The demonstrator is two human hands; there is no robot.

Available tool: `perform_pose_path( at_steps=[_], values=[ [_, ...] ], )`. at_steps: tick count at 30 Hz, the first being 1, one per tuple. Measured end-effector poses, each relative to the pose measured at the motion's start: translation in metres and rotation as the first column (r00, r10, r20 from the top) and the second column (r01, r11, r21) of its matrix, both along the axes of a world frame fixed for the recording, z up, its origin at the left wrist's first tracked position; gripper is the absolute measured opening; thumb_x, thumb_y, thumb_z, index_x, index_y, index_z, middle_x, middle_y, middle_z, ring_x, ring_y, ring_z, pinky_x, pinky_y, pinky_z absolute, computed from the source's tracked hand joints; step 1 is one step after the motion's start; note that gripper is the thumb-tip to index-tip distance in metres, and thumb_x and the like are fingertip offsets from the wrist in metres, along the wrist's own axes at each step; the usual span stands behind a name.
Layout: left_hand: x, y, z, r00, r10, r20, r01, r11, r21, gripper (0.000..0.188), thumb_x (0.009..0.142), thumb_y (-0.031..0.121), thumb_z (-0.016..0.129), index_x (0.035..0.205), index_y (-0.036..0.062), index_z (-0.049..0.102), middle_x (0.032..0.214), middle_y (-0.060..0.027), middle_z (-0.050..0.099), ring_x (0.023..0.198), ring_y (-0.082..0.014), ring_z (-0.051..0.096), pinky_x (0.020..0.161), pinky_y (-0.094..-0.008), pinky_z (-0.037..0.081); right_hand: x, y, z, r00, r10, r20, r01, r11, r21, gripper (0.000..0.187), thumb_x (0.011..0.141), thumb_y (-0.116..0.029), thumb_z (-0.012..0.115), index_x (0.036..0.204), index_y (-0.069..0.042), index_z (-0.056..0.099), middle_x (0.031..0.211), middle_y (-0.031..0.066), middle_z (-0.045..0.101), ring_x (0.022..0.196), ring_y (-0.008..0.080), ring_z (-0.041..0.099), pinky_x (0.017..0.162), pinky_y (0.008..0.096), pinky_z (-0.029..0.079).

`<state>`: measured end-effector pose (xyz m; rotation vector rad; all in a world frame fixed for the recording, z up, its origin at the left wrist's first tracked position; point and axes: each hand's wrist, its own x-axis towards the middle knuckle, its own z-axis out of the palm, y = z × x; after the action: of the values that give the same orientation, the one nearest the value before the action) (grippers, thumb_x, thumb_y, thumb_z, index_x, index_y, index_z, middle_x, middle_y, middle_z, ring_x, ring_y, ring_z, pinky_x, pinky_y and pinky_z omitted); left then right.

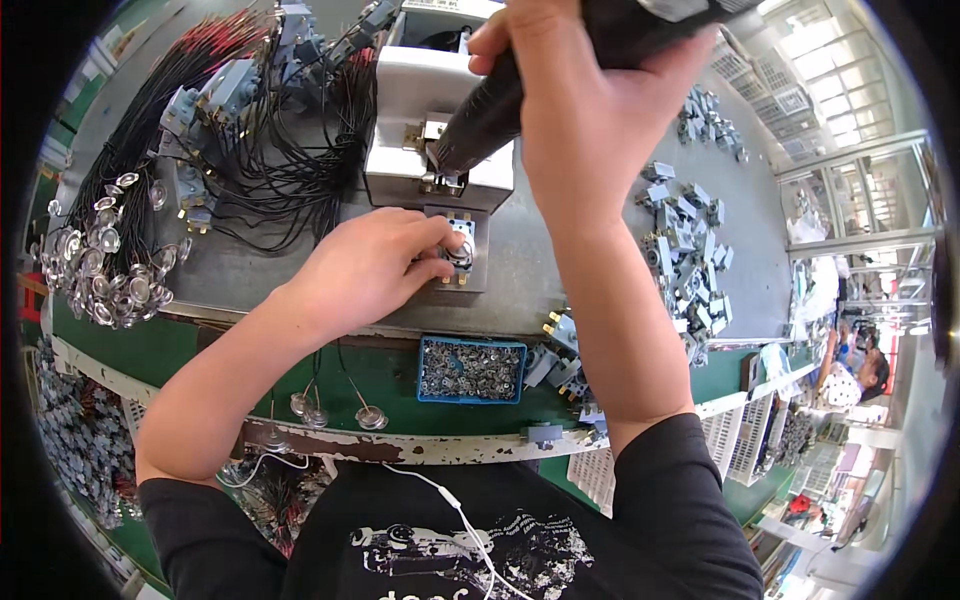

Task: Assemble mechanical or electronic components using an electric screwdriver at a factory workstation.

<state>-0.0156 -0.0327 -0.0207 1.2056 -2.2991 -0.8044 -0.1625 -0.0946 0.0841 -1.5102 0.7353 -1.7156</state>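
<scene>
Landmark: white box-shaped machine [392, 95] on the grey surface [525, 290]. Grey part [462, 226] with brass tabs and a round silver piece on it sits on the metal plate [481, 262], just in front of the machine, on the wearer's side. Its long axis looks to run roughly toward the machine; fingers cover some of it, so not certain.

Key relation: black handheld driver [490, 120] slants down-left, its lower end at the slot in the machine's front; the grey part lies just nearer the wearer than that end, apart from it. Exact tip contact at the slot can't be told.

Left hand [370, 258] is the nearer one, touching the part: thumb and fingertips pinching at the silver piece, gap small, coming in from the machine's left. Right hand [590, 115] is up at the machine's right, fingers wrapped round the driver, partly cut off by the top edge.

Others: black wires [320, 175] left of the machine; blue tray [470, 402] of small metal bits in front of it, beyond the plate; loose grey blocks [690, 240] well off to its right.
</scene>
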Motion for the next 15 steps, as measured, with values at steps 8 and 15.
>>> perform_pose_path(
  at_steps=[8,15],
  values=[
    [0.0,0.002,0.0,1.0,0.013,-0.017,-0.013,1.0,0.003,0.021,0.095,0.023,0.069,0.111,0.0103,0.066,0.089,-0.0081,0.068,0.093,-0.0303,0.067,0.08,-0.0438,0.054,0.016,-0.03,-0.008,0.992,0.124,0.013,-0.106,0.895,-0.433,0.051,0.088,0.003,0.079,0.126,-0.002,0.045,0.096,0.0062,0.066,0.08,0.0099,0.064,0.069,0.0245,0.053],
    [0.001,0.004,-0.003,1.0,0.017,-0.014,-0.017,1.0,0.02,0.02,0.095,0.022,0.069,0.111,0.0104,0.066,0.089,-0.0091,0.069,0.092,-0.031,0.068,0.08,-0.0452,0.054,0.0,-0.06,-0.006,0.86,0.378,-0.343,-0.509,0.69,-0.515,0.057,0.088,0.002,0.078,0.133,-0.003,0.043,0.103,0.0094,0.069,0.083,0.0115,0.067,0.069,0.0267,0.055]
  ],
)
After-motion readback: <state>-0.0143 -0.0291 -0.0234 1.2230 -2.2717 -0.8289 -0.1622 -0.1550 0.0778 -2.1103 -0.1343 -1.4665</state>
